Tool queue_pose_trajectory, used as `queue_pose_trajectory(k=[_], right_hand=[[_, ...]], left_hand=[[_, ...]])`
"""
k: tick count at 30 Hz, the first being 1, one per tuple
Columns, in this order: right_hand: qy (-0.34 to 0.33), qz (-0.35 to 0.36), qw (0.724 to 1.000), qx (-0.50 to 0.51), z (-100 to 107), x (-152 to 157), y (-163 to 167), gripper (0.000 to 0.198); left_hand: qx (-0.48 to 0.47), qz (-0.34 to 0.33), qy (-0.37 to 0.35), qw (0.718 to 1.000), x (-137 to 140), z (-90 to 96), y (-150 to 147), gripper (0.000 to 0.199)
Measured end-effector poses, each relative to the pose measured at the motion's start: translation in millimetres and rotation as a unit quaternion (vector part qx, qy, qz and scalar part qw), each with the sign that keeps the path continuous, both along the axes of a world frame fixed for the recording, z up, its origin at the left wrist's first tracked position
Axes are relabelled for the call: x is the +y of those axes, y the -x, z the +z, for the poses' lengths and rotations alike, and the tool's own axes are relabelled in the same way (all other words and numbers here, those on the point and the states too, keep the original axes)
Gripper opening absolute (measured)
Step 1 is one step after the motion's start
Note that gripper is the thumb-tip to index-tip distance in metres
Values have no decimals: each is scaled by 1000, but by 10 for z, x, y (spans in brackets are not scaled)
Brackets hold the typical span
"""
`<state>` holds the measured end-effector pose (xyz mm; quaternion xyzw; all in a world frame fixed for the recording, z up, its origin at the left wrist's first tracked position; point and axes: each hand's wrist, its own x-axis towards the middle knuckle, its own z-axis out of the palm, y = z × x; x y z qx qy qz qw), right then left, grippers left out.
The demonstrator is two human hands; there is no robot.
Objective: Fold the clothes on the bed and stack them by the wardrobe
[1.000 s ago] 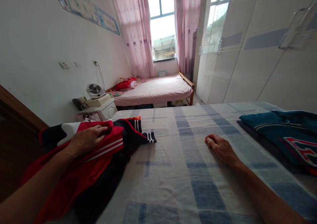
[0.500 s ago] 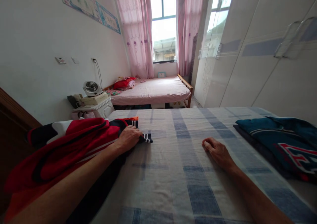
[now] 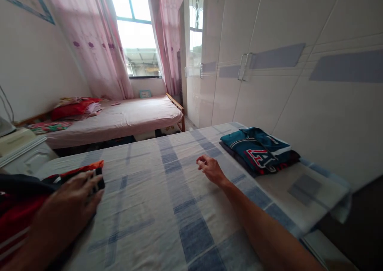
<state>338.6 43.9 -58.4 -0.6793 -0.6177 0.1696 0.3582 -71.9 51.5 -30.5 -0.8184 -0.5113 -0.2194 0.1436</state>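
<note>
- Fingers of your left hand (image 3: 64,207), blurred, bend over the striped cuff (image 3: 101,179) of a red-and-black garment (image 3: 18,212); whether they grip it cannot be told.
- Your right hand (image 3: 212,171) rests on the checked bedspread (image 3: 134,211), fingers loosely curled, nothing visibly held.
- Farther right, a folded teal garment (image 3: 243,143) lies well apart from both hands; your view has just swung its way, so it shows whole while the red-and-black garment runs out of frame, leaving less of your left-hand work in sight.
- Beyond stands a pink-covered bed (image 3: 131,117).
</note>
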Motion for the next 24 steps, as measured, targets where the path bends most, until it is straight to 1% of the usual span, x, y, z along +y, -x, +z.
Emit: queue_pose_trajectory(k=[1, 3, 5, 6, 7, 8, 10, 11, 13, 15, 17, 19, 20, 22, 24], right_hand=[[-8, -18, 1000, -9, 85, 15, -109, 21], [-27, -65, 997, -33, 265, 39, -429, 26], [-36, -132, 988, -75, 419, 49, -847, 35], [-34, -178, 978, -103, 473, 49, -1067, 40], [-8, -238, 956, -168, 510, 49, -1279, 45], [29, -279, 936, -213, 529, 50, -1472, 49], [94, -318, 905, -268, 523, 62, -1776, 58], [121, -319, 900, -272, 507, 73, -1883, 62], [153, -316, 900, -257, 471, 104, -2021, 69], [165, -304, 908, -235, 462, 135, -2085, 71], [164, -264, 924, -223, 503, 154, -2094, 66], [140, -205, 943, -220, 600, 160, -2029, 52], [117, -182, 952, -215, 666, 160, -1959, 44], [51, -149, 970, -184, 822, 154, -1736, 31], [-13, -107, 987, -117, 999, 138, -1419, 25]], left_hand=[[24, -9, -18, 1000, -55, -170, -154, 40], [56, -28, -43, 997, -153, -457, -394, 39], [66, -43, -64, 995, -216, -658, -515, 38], [65, -44, -73, 994, -234, -727, -538, 38], [63, -43, -79, 994, -245, -778, -544, 37], [58, -40, -82, 994, -251, -813, -541, 37], [47, -33, -83, 995, -253, -850, -527, 36], [42, -34, -83, 995, -253, -857, -522, 36], [36, -41, -88, 995, -251, -863, -522, 34], [32, -47, -97, 994, -252, -865, -527, 33], [25, -48, -101, 993, -252, -870, -532, 32], [15, -48, -97, 994, -250, -877, -535, 32], [10, -49, -92, 995, -248, -881, -536, 31], [-4, -54, -78, 996, -244, -887, -538, 31], [-24, -55, -66, 996, -243, -888, -540, 30]])
